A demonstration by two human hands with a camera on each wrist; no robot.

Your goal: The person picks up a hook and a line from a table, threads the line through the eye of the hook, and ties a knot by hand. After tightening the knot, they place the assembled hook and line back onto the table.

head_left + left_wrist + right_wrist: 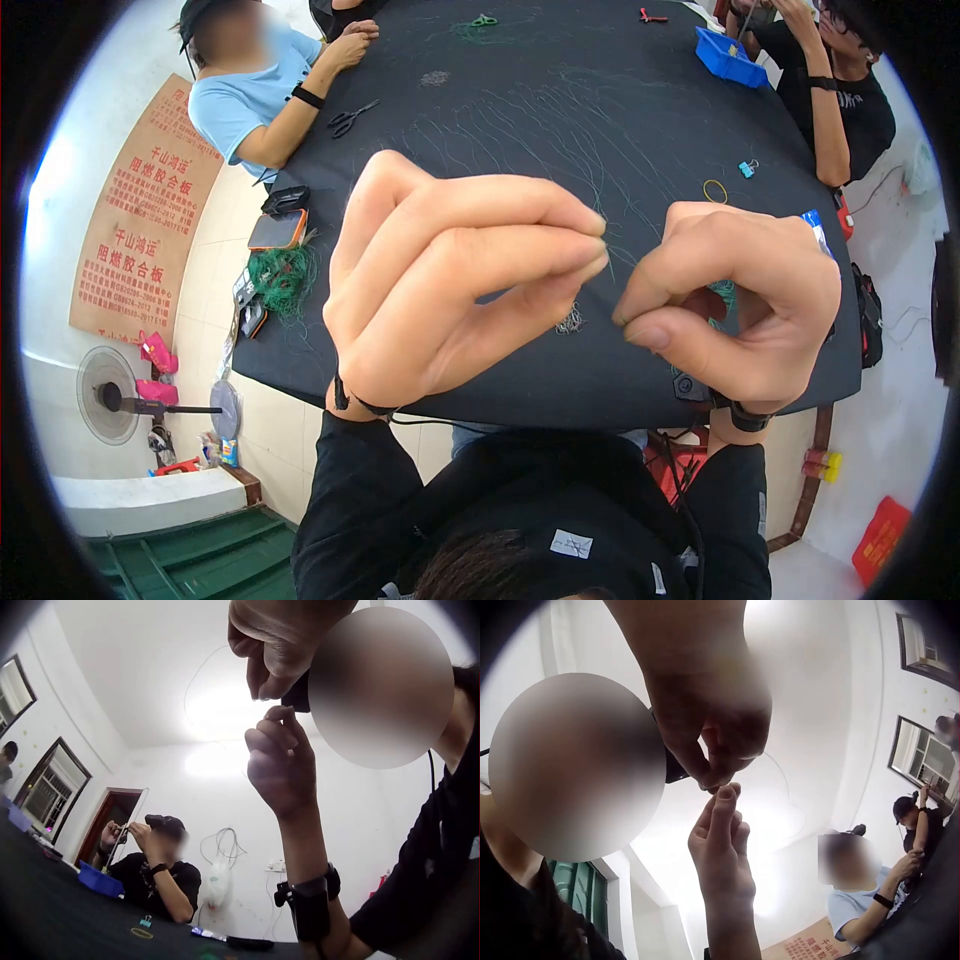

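Note:
Held up over the dark table [640, 60], the left hand [460, 270] pinches with its fingertips and thumb together. Beside it the right hand [735, 300] has thumb and forefinger pinched, a small gap from the left fingertips. A thin line [186, 694] loops from the left hand [289, 637] towards the right hand [281, 761] in the left wrist view. The right wrist view has the right hand [712, 712] above the left hand [724, 855], their fingertips close together. Whatever lies between the fingertips is too small to make out.
Thin green strands [540, 125] spread across the table. Black scissors [352, 118], a green net bundle [280, 280], a blue tray [728, 58], a teal clip [748, 169] and a yellow ring [715, 191] lie around. Small metal pieces [570, 320] are below the hands. Other people sit at the far edges.

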